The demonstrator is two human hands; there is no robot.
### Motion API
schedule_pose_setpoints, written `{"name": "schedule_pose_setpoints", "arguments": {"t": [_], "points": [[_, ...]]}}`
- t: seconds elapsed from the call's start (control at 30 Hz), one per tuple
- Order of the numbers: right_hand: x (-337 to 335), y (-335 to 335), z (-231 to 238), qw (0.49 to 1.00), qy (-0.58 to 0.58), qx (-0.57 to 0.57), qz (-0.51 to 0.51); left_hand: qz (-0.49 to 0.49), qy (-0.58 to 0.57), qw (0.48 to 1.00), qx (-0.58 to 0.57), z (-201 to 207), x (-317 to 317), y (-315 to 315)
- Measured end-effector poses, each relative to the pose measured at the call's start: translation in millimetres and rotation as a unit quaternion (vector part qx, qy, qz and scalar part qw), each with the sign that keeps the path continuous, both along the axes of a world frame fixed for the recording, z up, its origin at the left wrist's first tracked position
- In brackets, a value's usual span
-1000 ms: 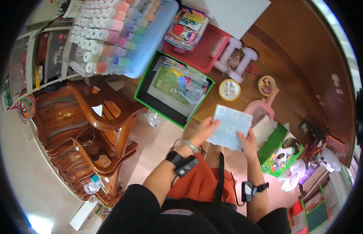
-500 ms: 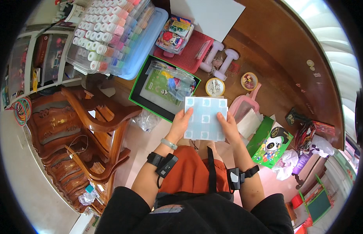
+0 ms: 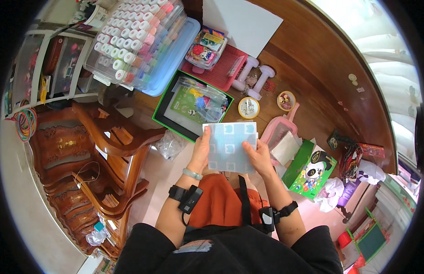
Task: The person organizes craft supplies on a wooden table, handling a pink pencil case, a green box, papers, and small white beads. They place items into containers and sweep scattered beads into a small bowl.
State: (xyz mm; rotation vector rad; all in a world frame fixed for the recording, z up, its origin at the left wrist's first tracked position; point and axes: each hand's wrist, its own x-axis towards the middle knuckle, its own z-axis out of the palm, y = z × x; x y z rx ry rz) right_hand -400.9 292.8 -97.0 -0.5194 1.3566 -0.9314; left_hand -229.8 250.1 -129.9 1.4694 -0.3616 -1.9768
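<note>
Patterned square, one, pale blue with white-framed blocks point(image 3: 218, 157), at the centre of the frame, lying flat between both hands; a second edge shows along its right side. Left hand point(image 3: 200, 153), pinching the left edge, thumb on the upper face; right hand point(image 3: 258, 157), pinching the right edge, thumb likewise on top; fingers underneath hidden. Green-edged black box point(image 3: 160, 114), just above and left of the square, holding clear packets point(image 3: 212, 102). Red tray point(image 3: 221, 73), upper centre. Dumbbells, lilac, two point(image 3: 265, 77), right of the tray. Round tubs, two point(image 3: 249, 108), below the dumbbells. Pink handled pan point(image 3: 270, 130), right of the square. Green box with panda picture point(image 3: 307, 170), right of centre. Clear case of white-capped jars point(image 3: 130, 41), upper left. Carved wooden chair point(image 3: 61, 141), left side.
</note>
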Motion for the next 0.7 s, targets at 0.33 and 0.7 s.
{"name": "schedule_pose_setpoints", "arguments": {"t": [0.33,0.7], "points": [[2.6,0.0,4.4,1.0,-0.026,0.002,0.006,0.046,0.105,0.992,0.058,8.8,13.6,-0.1],[-4.5,-9.2,10.0,0.997,-0.063,0.027,0.046,0.082,0.199,0.973,0.078,6.8,10.1,7.9]]}}
